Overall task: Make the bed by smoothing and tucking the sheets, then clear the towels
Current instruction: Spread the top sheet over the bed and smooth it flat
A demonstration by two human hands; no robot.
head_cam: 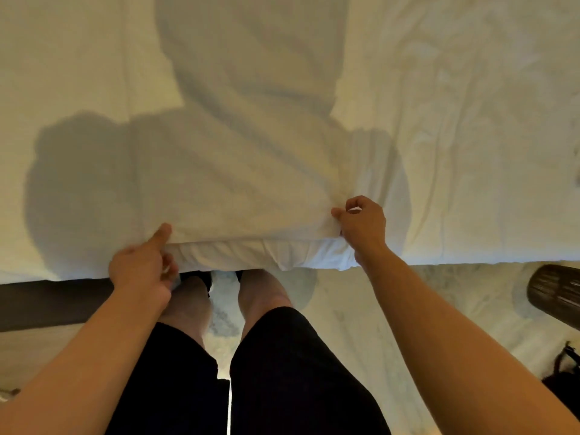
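A white sheet (pixel 244 171) covers the bed, with a folded, rumpled layer running down the middle to the near edge. My left hand (pixel 142 268) is at the near edge, thumb on top of the sheet's fold and fingers curled beneath it, pinching the cloth. My right hand (pixel 362 224) pinches the same fold further right, thumb and curled fingers on the cloth. The bunched hem (pixel 251 254) hangs over the mattress side between my hands. No towel shows in view.
The bed's right part (pixel 470 120) is creased. A dark bed frame (pixel 53 296) runs along the lower left. My legs in dark shorts stand on a pale patterned floor (pixel 361 309). A dark slatted object (pixel 555 293) and a black bag (pixel 565 375) sit at the right.
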